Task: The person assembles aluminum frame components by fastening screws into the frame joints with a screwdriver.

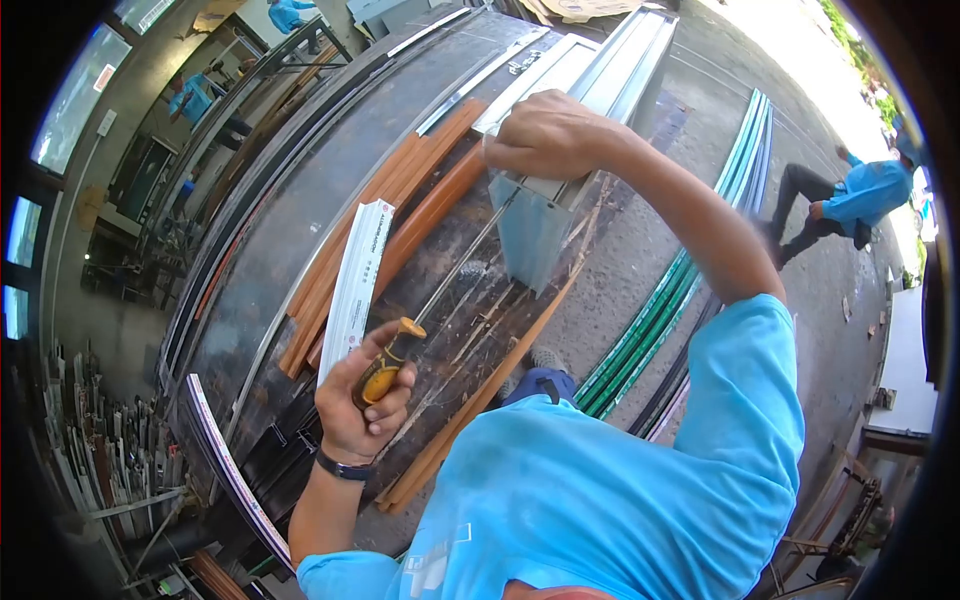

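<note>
My left hand is closed round the yellow-and-black handle of a screwdriver. Its long thin shaft slants up and right to the near end of a silvery aluminium profile. Whether the tip touches a screw there is too small to tell. My right hand is curled over that end, gripping the profile from above; its fingertips are partly hidden. Below the hand, a pale bluish flat piece hangs down at the profile's end. A white wrapped profile strip lies just beyond my left hand.
Brown wood-coloured profiles lie along the dark worktable. Green-wrapped lengths rest on the floor to the right. A person in blue is at the far right. Many upright offcuts stand at the lower left.
</note>
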Available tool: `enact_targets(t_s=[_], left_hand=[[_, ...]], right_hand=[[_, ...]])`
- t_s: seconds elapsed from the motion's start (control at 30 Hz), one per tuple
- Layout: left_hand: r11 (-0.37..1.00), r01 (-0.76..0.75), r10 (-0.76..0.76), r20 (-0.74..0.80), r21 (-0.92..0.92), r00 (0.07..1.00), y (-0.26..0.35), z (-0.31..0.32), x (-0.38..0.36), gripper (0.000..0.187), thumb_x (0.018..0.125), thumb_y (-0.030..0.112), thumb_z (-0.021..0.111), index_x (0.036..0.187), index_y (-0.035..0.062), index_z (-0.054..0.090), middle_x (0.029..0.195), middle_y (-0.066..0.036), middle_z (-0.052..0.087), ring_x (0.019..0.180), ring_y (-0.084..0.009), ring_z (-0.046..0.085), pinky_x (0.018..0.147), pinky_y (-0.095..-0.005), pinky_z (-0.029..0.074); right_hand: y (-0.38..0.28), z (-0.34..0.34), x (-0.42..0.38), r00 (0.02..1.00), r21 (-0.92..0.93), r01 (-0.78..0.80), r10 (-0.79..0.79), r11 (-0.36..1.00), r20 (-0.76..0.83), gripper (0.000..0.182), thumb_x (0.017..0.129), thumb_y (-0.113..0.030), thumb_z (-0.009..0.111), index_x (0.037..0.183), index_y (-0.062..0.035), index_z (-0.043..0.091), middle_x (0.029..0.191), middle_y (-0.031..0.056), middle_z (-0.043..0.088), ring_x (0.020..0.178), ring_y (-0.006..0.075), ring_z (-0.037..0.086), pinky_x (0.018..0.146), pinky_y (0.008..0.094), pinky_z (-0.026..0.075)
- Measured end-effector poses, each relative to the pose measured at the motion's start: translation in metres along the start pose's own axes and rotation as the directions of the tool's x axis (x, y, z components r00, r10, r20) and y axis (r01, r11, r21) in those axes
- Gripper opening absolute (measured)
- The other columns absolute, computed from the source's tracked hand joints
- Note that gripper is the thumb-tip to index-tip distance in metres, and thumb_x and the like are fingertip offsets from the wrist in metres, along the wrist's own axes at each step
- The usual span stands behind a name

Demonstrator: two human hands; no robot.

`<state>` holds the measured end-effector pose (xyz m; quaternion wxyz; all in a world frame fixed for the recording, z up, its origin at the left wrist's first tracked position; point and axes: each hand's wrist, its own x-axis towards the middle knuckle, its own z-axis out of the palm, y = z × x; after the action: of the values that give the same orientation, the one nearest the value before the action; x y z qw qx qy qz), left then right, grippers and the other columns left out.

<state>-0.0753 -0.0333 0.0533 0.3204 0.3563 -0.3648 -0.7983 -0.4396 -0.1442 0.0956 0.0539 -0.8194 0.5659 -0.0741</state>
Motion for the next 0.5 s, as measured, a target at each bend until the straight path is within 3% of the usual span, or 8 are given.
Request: enact_targets(t_s=[0.07,0.1,0.13,0.2,0.33,0.37,0.43,0.5], left_hand=[[0.981,0.147,-0.139,0.067,-0.124,0.988,-0.001,0.005,-0.002,0.051,0.094,0.01,0.067,0.141,0.0056,0.048,0.086,-0.006,0.065,0.049,-0.0024,0.042,0.042,-0.019,0.036],[0.995,0.083,-0.085,0.038,0.046,0.996,0.003,0.005,-0.003,0.052,0.092,0.006,0.069,0.14,0.0068,0.049,0.082,-0.006,0.065,0.051,-0.0068,0.05,0.043,-0.0237,0.041],[0.828,-0.273,0.245,0.123,0.489,0.962,0.007,0.0,0.003,0.053,0.091,0.005,0.07,0.14,0.0068,0.05,0.081,-0.006,0.065,0.053,-0.0086,0.054,0.045,-0.0252,0.044],[-0.225,-0.584,0.5,0.607,0.78,0.618,0.016,-0.01,0.021,0.055,0.089,0.002,0.072,0.139,0.0067,0.051,0.078,-0.006,0.065,0.058,-0.0122,0.061,0.049,-0.0283,0.048],[0.093,-0.603,0.574,0.452,0.792,0.682,0.003,0.002,0.018,0.059,0.086,0.0,0.075,0.14,0.0071,0.052,0.084,-0.008,0.067,0.066,-0.0169,0.067,0.054,-0.0305,0.053],[0.542,-0.481,0.42,0.274,0.69,0.865,-0.002,-0.005,0.012,0.059,0.086,-0.001,0.075,0.14,0.0074,0.052,0.086,-0.009,0.068,0.065,-0.0179,0.067,0.055,-0.0301,0.054],[0.973,-0.102,0.086,0.084,0.206,0.993,0.001,-0.004,0.005,0.059,0.086,-0.001,0.074,0.14,0.0079,0.053,0.087,-0.011,0.068,0.062,-0.0188,0.065,0.054,-0.0296,0.053],[0.934,0.212,-0.16,0.194,-0.288,0.968,0.008,0.001,0.001,0.059,0.086,-0.001,0.074,0.141,0.0084,0.053,0.084,-0.011,0.067,0.059,-0.0185,0.064,0.052,-0.0297,0.052]], right_hand=[[-0.002,0.002,0.001,1.0,-0.011,0.004,-0.004,1.0,0.016,0.063,0.105,-0.041,0.039,0.062,-0.0028,0.063,0.051,0.0099,0.047,0.051,0.0254,0.045,0.068,0.0448,0.044],[-0.003,0.0,0.001,0.999,-0.003,-0.008,0.008,1.0,0.031,0.063,0.105,-0.041,0.039,0.062,-0.0025,0.063,0.052,0.0106,0.048,0.051,0.0262,0.046,0.068,0.0449,0.044],[-0.005,-0.003,-0.001,0.999,0.003,-0.017,0.017,1.0,0.046,0.062,0.105,-0.041,0.039,0.063,-0.0022,0.064,0.053,0.0113,0.049,0.051,0.0269,0.046,0.068,0.045,0.044],[-0.008,-0.004,0.001,0.998,0.004,-0.026,0.026,1.0,0.064,0.062,0.105,-0.04,0.039,0.063,-0.0015,0.064,0.054,0.0125,0.051,0.052,0.0286,0.047,0.069,0.0452,0.044],[0.002,0.004,0.008,1.0,-0.016,0.0,0.0,1.0,0.006,0.061,0.104,-0.039,0.04,0.065,-0.0001,0.065,0.054,0.0141,0.053,0.053,0.0313,0.05,0.069,0.0461,0.045],[0.006,0.006,0.01,1.0,-0.02,0.018,-0.018,1.0,-0.022,0.06,0.104,-0.038,0.04,0.065,0.0002,0.065,0.054,0.0142,0.053,0.053,0.0318,0.05,0.068,0.0464,0.045],[0.004,0.006,0.012,1.0,-0.013,0.012,-0.012,1.0,-0.008,0.06,0.103,-0.038,0.04,0.065,0.001,0.065,0.054,0.0152,0.053,0.053,0.0327,0.051,0.069,0.0472,0.046],[-0.001,0.007,0.013,1.0,-0.018,0.007,-0.007,1.0,0.01,0.061,0.103,-0.039,0.04,0.065,0.0016,0.065,0.054,0.016,0.053,0.053,0.033,0.052,0.069,0.0478,0.046]])
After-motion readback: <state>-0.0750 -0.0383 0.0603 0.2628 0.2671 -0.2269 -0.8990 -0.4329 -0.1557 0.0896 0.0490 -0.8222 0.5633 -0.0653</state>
